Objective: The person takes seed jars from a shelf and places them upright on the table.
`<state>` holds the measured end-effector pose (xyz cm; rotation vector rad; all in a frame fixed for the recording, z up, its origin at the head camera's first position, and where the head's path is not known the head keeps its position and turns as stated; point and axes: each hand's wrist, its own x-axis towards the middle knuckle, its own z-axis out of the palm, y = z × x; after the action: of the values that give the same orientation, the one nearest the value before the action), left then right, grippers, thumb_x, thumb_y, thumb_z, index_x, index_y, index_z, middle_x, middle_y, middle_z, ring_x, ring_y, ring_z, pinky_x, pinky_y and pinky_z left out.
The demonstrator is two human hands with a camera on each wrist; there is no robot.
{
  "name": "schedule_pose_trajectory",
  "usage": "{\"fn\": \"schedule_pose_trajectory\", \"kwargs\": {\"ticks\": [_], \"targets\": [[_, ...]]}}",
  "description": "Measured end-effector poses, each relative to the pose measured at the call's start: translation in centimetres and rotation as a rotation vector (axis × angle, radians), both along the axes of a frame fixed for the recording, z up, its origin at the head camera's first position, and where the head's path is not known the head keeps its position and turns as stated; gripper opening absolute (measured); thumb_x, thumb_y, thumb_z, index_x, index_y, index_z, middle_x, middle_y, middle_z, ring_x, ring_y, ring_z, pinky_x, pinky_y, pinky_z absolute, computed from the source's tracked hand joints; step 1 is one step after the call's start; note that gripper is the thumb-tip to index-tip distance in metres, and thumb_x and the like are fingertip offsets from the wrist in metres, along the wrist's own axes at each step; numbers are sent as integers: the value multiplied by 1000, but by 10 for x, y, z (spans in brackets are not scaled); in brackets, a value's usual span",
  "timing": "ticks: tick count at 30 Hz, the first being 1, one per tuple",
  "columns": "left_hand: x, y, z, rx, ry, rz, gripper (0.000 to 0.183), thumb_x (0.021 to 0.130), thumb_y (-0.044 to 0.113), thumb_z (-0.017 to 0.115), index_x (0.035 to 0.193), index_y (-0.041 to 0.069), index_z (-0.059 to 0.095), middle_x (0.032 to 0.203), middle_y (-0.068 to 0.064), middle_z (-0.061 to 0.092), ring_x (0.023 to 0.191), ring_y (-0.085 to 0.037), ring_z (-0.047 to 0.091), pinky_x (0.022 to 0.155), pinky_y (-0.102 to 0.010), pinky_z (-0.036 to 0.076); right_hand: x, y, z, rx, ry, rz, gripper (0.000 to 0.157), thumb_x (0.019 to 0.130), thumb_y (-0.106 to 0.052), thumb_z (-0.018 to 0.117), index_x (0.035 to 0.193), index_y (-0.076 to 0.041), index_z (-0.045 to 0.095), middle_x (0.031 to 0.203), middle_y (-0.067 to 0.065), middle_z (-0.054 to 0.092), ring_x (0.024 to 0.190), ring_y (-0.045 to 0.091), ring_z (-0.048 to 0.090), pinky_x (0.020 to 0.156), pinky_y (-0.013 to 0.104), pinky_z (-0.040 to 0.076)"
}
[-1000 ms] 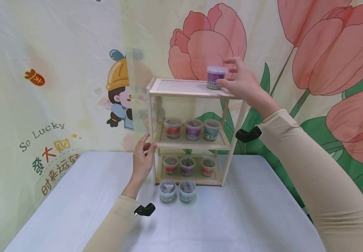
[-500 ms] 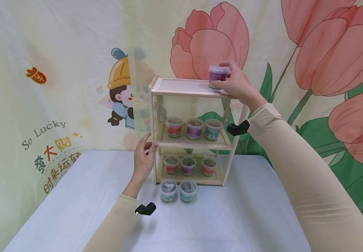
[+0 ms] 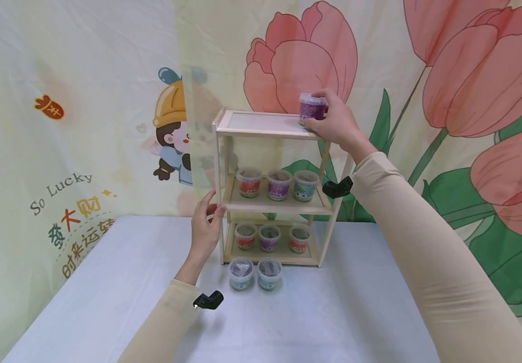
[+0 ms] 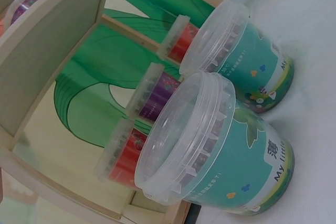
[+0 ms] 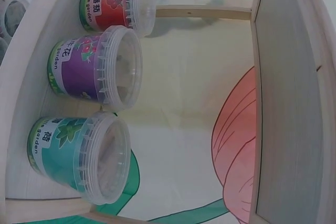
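A small lidded plastic tub with a purple label (image 3: 311, 108) is upright at the right part of the top board of a wooden shelf rack (image 3: 261, 132). My right hand (image 3: 337, 120) grips it from the right, thumb at the front and fingers near the lid. Down at the rack's left front post, my left hand (image 3: 205, 229) holds the frame by the middle board, thumb in front. Neither hand shows in the wrist views. Under the top board, the right wrist view has a red tub (image 5: 110, 6), a purple tub (image 5: 79, 66) and a teal tub (image 5: 58, 148).
Two teal tubs (image 3: 241, 275) (image 4: 252, 156) stand on the white tablecloth (image 3: 288, 322) before the rack. The bottom board carries two red tubs (image 3: 245, 237) and a purple tub (image 3: 269, 239). A printed cloth backdrop (image 3: 120, 101) hangs close behind.
My right hand has moved left and closed its fingers around the purple tub on the top board. My left hand has stayed at the post.
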<state>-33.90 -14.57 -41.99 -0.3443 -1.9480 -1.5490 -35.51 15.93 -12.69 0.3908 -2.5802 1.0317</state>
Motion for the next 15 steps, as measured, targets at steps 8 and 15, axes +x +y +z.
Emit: {"fn": "schedule_pose_trajectory", "kwargs": {"ticks": [8, 15], "targets": [[0, 1, 1, 2, 10, -6, 54, 108, 27, 64, 159, 21, 49, 122, -18, 60, 108, -26, 62, 93, -48, 54, 1, 1, -2, -16, 16, -20, 68, 103, -22, 71, 160, -20, 35, 163, 12, 43, 136, 32, 50, 116, 47, 46], [1, 0, 0, 0, -3, 4, 55, 107, 27, 66, 159, 22, 48, 122, -15, 60, 109, -24, 61, 93, -48, 53, 8, 4, -1, -24, 19, 4, 69, 102, -25, 72, 160, -21, 36, 161, 12, 44, 139, 33, 51, 115, 49, 47]]}}
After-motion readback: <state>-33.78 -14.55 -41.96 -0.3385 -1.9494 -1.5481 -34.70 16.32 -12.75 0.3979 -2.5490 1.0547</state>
